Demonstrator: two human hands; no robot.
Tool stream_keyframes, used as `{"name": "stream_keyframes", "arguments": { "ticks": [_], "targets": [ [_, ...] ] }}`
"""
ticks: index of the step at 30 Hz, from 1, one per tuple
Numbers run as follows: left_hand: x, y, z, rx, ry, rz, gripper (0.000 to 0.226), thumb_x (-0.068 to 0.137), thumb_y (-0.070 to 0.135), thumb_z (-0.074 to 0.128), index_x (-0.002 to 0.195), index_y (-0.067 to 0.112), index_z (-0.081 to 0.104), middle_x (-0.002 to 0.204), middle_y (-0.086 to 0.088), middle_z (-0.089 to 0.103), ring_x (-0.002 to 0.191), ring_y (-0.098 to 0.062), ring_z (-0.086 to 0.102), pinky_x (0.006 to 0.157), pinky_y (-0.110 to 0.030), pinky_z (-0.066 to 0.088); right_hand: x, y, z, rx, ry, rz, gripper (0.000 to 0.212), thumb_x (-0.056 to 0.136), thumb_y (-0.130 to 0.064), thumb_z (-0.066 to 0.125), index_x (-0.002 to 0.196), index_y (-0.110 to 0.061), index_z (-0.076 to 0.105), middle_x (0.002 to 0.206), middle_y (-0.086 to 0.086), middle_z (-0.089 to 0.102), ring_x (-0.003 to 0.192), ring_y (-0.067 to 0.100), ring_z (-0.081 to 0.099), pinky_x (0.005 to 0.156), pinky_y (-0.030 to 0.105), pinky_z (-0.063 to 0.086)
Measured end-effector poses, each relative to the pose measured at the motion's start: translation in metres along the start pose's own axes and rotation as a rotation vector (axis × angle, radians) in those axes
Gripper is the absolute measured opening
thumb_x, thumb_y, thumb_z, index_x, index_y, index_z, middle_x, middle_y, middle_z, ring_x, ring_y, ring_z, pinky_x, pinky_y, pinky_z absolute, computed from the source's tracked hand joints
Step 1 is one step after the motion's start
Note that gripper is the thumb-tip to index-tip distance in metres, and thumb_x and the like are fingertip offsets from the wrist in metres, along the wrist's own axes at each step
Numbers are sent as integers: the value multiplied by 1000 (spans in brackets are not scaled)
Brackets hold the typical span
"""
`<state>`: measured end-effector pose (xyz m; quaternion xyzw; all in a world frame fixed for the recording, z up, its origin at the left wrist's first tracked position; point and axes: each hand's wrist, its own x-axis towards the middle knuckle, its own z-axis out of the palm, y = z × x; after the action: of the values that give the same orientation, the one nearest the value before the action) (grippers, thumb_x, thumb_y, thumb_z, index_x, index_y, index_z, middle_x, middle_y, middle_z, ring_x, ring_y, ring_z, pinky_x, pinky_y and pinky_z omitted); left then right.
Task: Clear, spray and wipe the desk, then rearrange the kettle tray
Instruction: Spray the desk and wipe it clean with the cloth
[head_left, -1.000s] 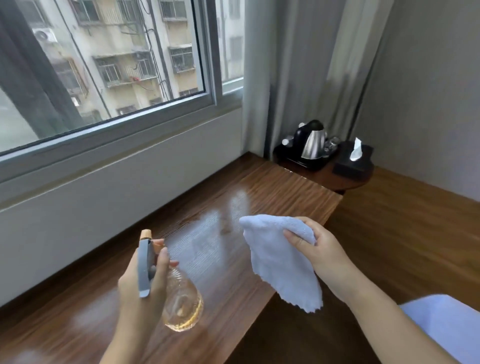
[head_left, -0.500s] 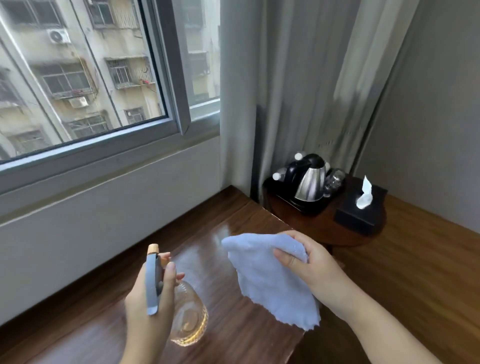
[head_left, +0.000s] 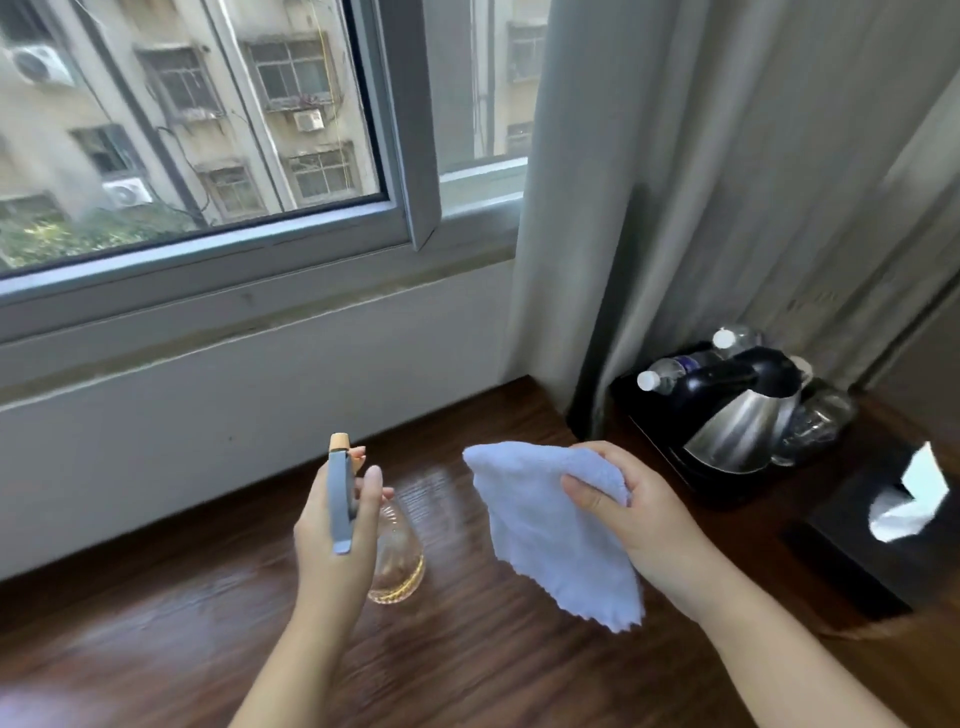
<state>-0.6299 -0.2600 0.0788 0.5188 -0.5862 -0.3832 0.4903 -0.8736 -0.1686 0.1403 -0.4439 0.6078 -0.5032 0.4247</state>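
A: Start with the biggest thing. What lies under the fingers?

B: The counter (head_left: 218, 639), dark wood, running below both hands and on toward the window wall. Beyond the right fingers, further right and away, the kettle tray (head_left: 670, 457) sits on a separate round table, with the kettle (head_left: 743, 426), two bottles and a glass on it.

A: And the cloth?

B: The cloth (head_left: 550, 525) hangs from the right hand (head_left: 639, 514), pinched between the thumb and curled fingers (head_left: 587, 491), draping down and toward the person, clear of the wood.

A: The left?

B: The left hand (head_left: 332, 525) is wrapped round the spray bottle (head_left: 395, 556), upright, nozzle top above the fingers, one finger on the trigger side.

A: So what does the next move turn on?

B: In my judgement, wiping. The damp sheen lies just ahead of and between the two sets of fingers, and the cloth hand is the nearer, so it needs only to drop down and forward.
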Motion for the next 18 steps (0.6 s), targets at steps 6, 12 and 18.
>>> {"name": "stream_keyframes", "arguments": {
  "ticks": [6, 12, 18],
  "targets": [
    [31, -13, 39, 53, 157, -18, 33, 77, 62, 56, 101, 39, 59, 71, 10, 54, 70, -10, 55, 71, -19, 45, 55, 23, -22, 33, -159, 15, 11, 85, -14, 67, 86, -24, 68, 91, 4, 70, 88, 22, 66, 78, 36, 53],
    [69, -26, 70, 73, 263, -80, 25, 87, 44, 63, 110, 35, 61, 71, 8, 52, 71, -16, 56, 77, -37, 48, 87, 32, -31, 56, -259, 14, 9, 85, -16, 69, 91, -10, 65, 85, -3, 70, 80, 7, 64, 71, 19, 51],
    [105, -26, 91, 64, 266, -84, 23, 95, 37, 64, 117, 34, 59, 71, 1, 49, 66, -18, 52, 70, -38, 48, 103, 34, -31, 69, -264, 43, 10, 87, -13, 64, 96, -11, 65, 91, 4, 69, 84, 8, 64, 75, 21, 52]
  ]
}}
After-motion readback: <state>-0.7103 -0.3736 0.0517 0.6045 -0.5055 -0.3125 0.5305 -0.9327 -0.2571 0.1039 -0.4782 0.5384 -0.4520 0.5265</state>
